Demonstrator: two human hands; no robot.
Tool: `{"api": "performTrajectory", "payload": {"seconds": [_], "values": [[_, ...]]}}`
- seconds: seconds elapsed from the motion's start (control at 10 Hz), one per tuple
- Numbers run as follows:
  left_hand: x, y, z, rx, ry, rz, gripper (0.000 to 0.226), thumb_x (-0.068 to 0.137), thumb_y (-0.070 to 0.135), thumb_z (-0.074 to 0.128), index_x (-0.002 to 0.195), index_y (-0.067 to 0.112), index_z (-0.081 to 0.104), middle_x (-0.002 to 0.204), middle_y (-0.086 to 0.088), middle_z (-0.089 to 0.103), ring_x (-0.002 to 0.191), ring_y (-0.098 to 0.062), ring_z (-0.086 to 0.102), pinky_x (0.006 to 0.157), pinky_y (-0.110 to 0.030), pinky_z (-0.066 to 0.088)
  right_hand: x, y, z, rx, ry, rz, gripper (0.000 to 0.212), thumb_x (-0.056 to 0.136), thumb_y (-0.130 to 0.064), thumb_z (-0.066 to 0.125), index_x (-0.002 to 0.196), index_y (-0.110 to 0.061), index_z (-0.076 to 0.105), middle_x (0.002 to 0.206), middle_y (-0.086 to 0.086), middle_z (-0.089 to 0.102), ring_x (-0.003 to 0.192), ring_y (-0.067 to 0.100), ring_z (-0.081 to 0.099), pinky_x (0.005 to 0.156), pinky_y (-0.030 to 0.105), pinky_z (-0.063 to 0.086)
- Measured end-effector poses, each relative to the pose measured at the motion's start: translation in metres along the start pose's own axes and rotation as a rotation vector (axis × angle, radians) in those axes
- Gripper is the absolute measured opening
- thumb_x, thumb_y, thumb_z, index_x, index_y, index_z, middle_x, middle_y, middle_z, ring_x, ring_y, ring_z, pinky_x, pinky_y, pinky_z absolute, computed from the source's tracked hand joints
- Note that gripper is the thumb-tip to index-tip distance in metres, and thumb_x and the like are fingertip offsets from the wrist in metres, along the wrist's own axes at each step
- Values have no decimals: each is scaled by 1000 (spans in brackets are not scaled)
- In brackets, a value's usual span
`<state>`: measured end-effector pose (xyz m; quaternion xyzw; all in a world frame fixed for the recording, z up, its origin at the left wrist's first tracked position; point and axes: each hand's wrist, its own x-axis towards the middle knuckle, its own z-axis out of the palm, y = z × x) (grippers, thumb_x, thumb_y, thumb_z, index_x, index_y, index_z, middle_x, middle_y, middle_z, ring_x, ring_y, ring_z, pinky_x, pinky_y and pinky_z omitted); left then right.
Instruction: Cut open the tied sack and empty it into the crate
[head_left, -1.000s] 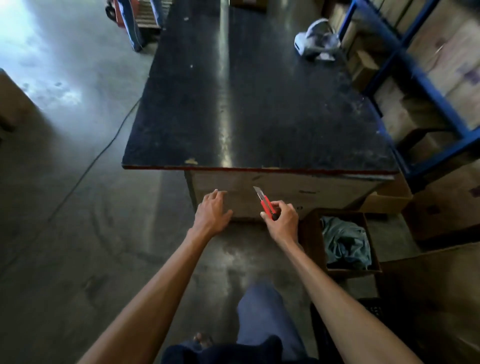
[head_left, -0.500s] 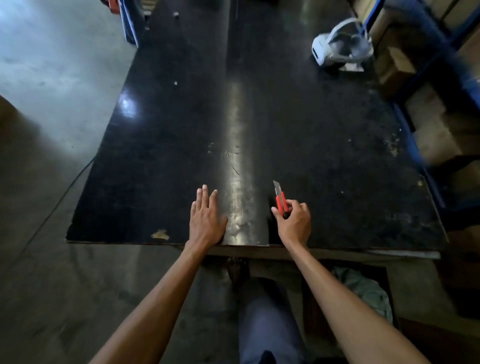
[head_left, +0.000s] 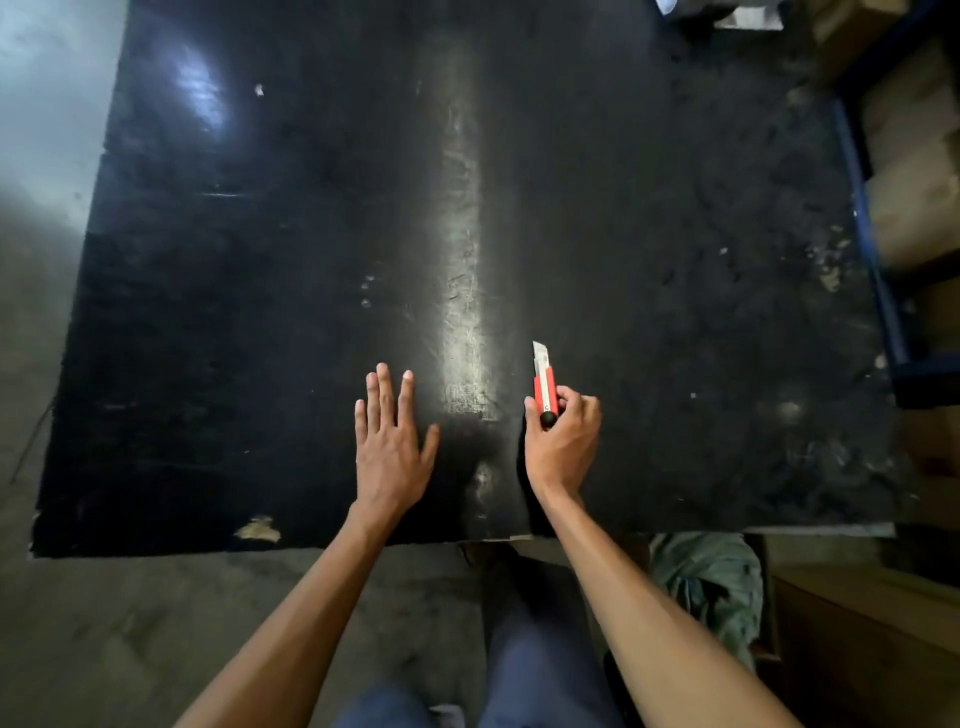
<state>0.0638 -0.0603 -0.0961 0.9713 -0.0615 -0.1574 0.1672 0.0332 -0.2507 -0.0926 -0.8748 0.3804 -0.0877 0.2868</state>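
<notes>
My right hand (head_left: 563, 441) grips a red utility knife (head_left: 544, 382) with its blade out and pointing away from me, over the black table (head_left: 675, 260). My left hand (head_left: 389, 441) is flat and open over the table top to the left of it, fingers stretched forward, holding nothing. A greenish cloth bundle (head_left: 711, 577) lies in a cardboard box on the floor below the table's near right corner. I see no tied sack or crate on the table.
A blue metal shelf frame (head_left: 878, 291) with cardboard boxes (head_left: 914, 208) stands along the right side. Concrete floor (head_left: 104, 623) lies to the left and in front of the table. My legs in blue trousers (head_left: 524, 665) are below.
I have stepped up to the table, so both hands went from in front of its edge to over its top. The knife stays in my right hand.
</notes>
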Motion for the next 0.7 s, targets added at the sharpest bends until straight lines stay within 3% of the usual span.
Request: {"api": "performTrajectory", "payload": {"seconds": [0.2,0.3,0.4,0.5,0.7], "values": [[-4,-11,-22,51,-135,49,79,100,38,50,163,16,7,171,-15,-8,158,-29,-8,129,-44,7,-11,-11,-21,-116,-172,-20,54,84,-32,72,129,-8,58,121,9,57,114,27,55,91,42,54],[-24,-13,-42,41,-127,48,77,100,37,49,163,14,12,172,-14,-3,159,-29,-5,129,-43,7,-29,-17,-39,-212,-272,-69,65,86,-34,67,141,-8,46,136,11,53,126,29,50,100,41,47],[-58,-17,-64,40,-77,85,76,100,38,50,162,14,14,171,-15,-2,159,-29,-5,129,-43,7,-61,-24,-62,-259,-311,-144,74,89,-35,63,151,-10,32,157,9,36,143,27,36,110,42,39],[-97,-22,-91,47,15,154,75,100,41,50,162,14,18,171,-15,0,158,-29,-4,129,-44,8,-103,-28,-88,-291,-305,-238,80,90,-37,59,156,-11,22,165,8,22,151,25,22,115,43,35],[-191,-45,-120,80,126,251,72,98,41,50,161,22,21,172,-11,-6,158,-26,-7,129,-39,6,-196,-13,-125,-300,-299,-355,78,91,-45,56,156,-15,23,168,6,10,155,21,12,118,37,31]]}}
